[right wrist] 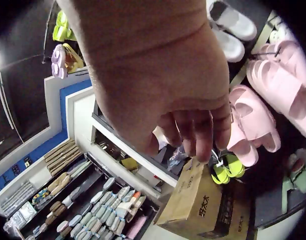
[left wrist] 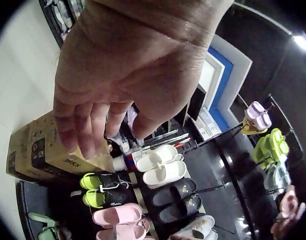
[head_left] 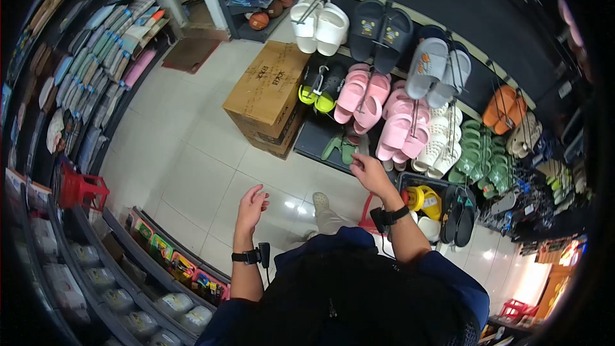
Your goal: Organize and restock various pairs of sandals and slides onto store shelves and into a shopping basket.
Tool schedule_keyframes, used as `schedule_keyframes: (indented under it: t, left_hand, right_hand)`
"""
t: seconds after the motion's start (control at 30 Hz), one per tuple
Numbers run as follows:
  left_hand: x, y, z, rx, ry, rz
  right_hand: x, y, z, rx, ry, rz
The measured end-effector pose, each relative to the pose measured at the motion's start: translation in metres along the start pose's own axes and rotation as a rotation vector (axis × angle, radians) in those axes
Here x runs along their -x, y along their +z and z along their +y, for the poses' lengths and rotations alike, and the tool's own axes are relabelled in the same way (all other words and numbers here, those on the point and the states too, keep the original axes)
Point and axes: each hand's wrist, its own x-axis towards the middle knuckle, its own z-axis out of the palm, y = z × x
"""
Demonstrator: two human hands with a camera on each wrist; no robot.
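In the head view my left hand (head_left: 251, 210) hangs over the tiled floor with relaxed fingers and nothing in them. Its wrist view shows the palm and loosely bent fingers (left wrist: 83, 125) in front of a carton. My right hand (head_left: 371, 175) reaches toward the shoe rack, also holding nothing. Nearest to it in the head view are green slippers (head_left: 348, 152) on the low black shelf. Pink slides (head_left: 364, 99) hang above them, beside black clogs with lime soles (head_left: 317, 97). In the right wrist view the right hand (right wrist: 168, 95) shows a bare palm and curved fingers.
A stack of brown cartons (head_left: 269, 83) stands left of the rack. White slides (head_left: 319, 25), dark slides (head_left: 381, 32) and grey slides (head_left: 437, 70) hang on hooks. A bin (head_left: 442, 182) holds more footwear. Shelves of packed shoes (head_left: 96, 57) and a red stool (head_left: 83, 186) line the left.
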Motion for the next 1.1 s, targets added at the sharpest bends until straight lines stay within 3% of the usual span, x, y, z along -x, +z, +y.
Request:
schedule_keyframes:
  t: [0.1,0.17,0.23,0.37,0.47,0.5,0.57,0.8,1.1]
  left_hand:
    - [-0.012,-0.006,-0.003,0.031,-0.005,0.043]
    - [-0.020,-0.008,-0.001,0.049,-0.018,0.085]
    - [-0.029,-0.005,0.005,0.068,-0.036,0.123]
    - [-0.053,0.001,0.006,0.138,-0.048,0.200]
    - [-0.066,0.005,-0.002,0.123,-0.051,0.226]
    - [-0.071,0.006,-0.006,0.096,-0.042,0.225]
    - [-0.076,0.006,-0.016,0.118,-0.056,0.253]
    - [-0.078,0.013,-0.043,0.210,-0.155,0.385]
    - [-0.083,0.022,-0.046,0.196,-0.193,0.417]
  right_hand:
    - [-0.065,0.013,0.006,-0.019,0.044,-0.003]
    - [-0.124,0.040,0.048,-0.054,-0.022,0.071]
    - [-0.178,0.048,0.056,-0.075,0.058,0.021]
    - [-0.305,0.087,0.133,-0.092,0.126,0.096]
    - [-0.349,0.076,0.101,-0.372,0.359,0.074]
    - [-0.376,0.083,0.132,-0.329,0.400,0.056]
    - [-0.400,0.083,0.133,-0.346,0.521,0.044]
    - [-0.448,0.089,0.140,-0.406,0.647,0.006]
    - [-0.467,0.111,0.177,-0.284,0.548,-0.084]
